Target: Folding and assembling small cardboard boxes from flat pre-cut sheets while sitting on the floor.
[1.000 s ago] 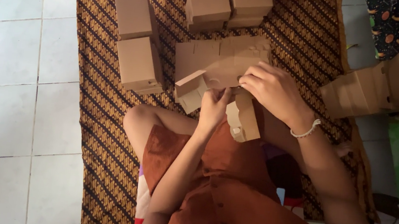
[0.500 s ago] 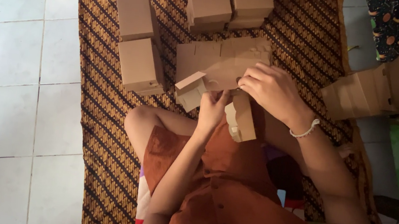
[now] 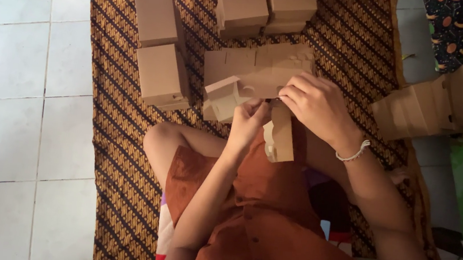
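Observation:
I sit cross-legged on a brown patterned mat [image 3: 116, 135] with a flat brown cardboard box blank [image 3: 255, 72] held over my lap. My left hand [image 3: 248, 121] pinches the blank's lower part near a half-raised flap [image 3: 225, 94]. My right hand [image 3: 315, 103] grips its right side, fingers curled over the fold. A narrow tabbed flap [image 3: 280, 136] hangs down between my hands. The box is partly folded and open.
Two finished brown boxes [image 3: 160, 48] stand on the mat to the left and a few more [image 3: 262, 1] at the top. A stack of flat cardboard blanks [image 3: 440, 103] lies at the right. White floor tiles [image 3: 9, 112] lie left of the mat.
Both hands stay on the cardboard blank. My fingers have shifted slightly along the fold and the blank has barely moved.

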